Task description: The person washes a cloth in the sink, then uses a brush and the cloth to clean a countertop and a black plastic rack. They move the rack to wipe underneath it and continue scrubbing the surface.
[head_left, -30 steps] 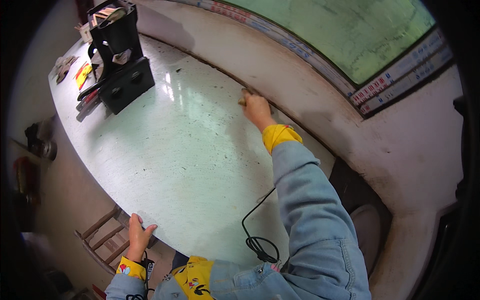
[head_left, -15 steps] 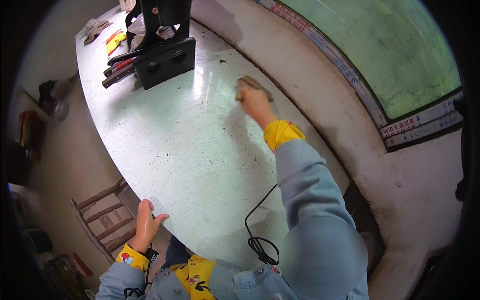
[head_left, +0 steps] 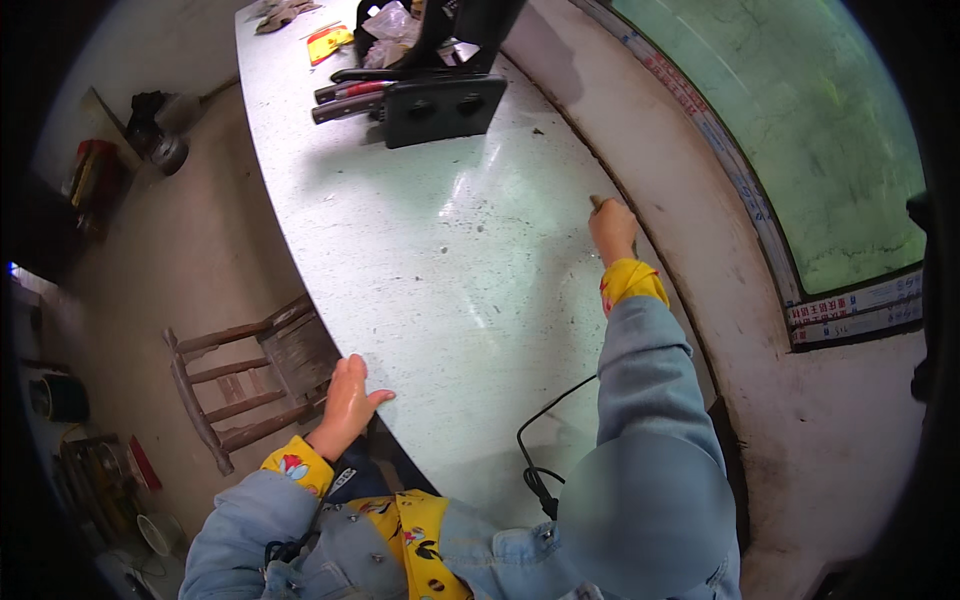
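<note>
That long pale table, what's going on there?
The camera wearer's right hand grips a brownish object, mostly hidden in its grasp, over the pale table near the wall. The left hand is open at the table's left edge, holding nothing visible. Toward the far end stands a black holder with handles sticking out leftward; a wooden chair stands at the left.

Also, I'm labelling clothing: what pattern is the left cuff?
Left cuff: yellow with a partly red print, best in the head view.
</note>
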Demonstrator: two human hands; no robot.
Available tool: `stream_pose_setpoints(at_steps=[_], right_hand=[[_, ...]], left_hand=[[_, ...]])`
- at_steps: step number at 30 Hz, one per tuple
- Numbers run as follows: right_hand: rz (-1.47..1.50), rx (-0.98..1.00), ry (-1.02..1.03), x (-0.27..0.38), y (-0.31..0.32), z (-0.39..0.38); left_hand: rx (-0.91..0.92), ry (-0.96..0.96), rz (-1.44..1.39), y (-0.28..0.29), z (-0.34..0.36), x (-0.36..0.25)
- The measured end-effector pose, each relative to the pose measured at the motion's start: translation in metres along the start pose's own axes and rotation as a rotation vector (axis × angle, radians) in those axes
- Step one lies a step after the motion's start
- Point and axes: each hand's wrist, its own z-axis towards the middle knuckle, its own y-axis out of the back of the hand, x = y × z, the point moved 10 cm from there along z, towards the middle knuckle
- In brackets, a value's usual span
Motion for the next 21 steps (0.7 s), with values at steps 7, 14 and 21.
stream_pose_setpoints(at_steps=[7,14,21], right_hand=[[0.013,-0.047,0.168,0.074,-0.021,-0.061],[0.145,0.056,0.174,0.066,0.011,-0.093],[0.204,0.03,0.145,0.067,0.021,-0.135]], left_hand=[[0.198,0.071,-0.554,0.019,-0.015,0.053],[-0.678,0.749,0.321,0.24,-0.177,0.366],[-0.466,0.965,-0.725,0.112,-0.224,0.534]])
